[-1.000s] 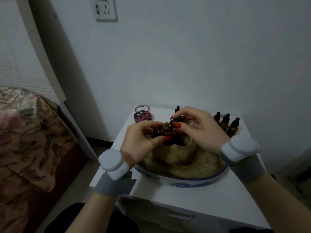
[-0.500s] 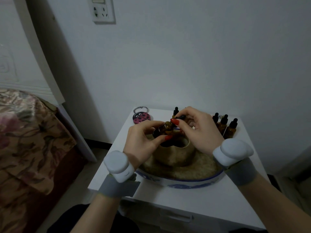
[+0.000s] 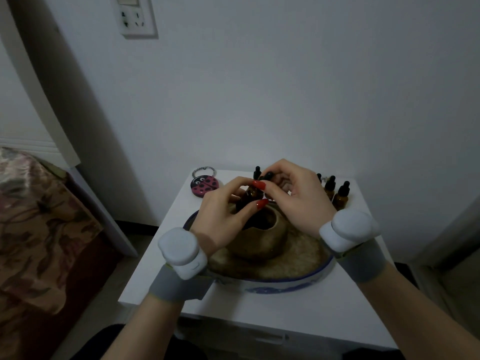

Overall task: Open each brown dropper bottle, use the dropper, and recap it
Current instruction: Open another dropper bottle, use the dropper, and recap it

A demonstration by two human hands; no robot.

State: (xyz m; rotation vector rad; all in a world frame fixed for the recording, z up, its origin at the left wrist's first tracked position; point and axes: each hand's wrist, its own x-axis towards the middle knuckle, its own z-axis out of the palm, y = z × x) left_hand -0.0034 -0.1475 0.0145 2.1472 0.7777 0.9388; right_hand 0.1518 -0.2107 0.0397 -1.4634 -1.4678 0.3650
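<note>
The brown dropper bottle, which we pinch in our left hand just above the clay pot while our right hand grips its black cap, could tip and spill if we twist crookedly.

A white desk stands against a pale wall. On it sits a wide blue-and-white dish holding a rough brown stone-like slab with a hollowed brown pot on top. Near the desk's far left corner lies a round pink ladybird tag with a beaded loop. A wall socket is mounted high up. A bed with a floral cover stands at the left
</note>
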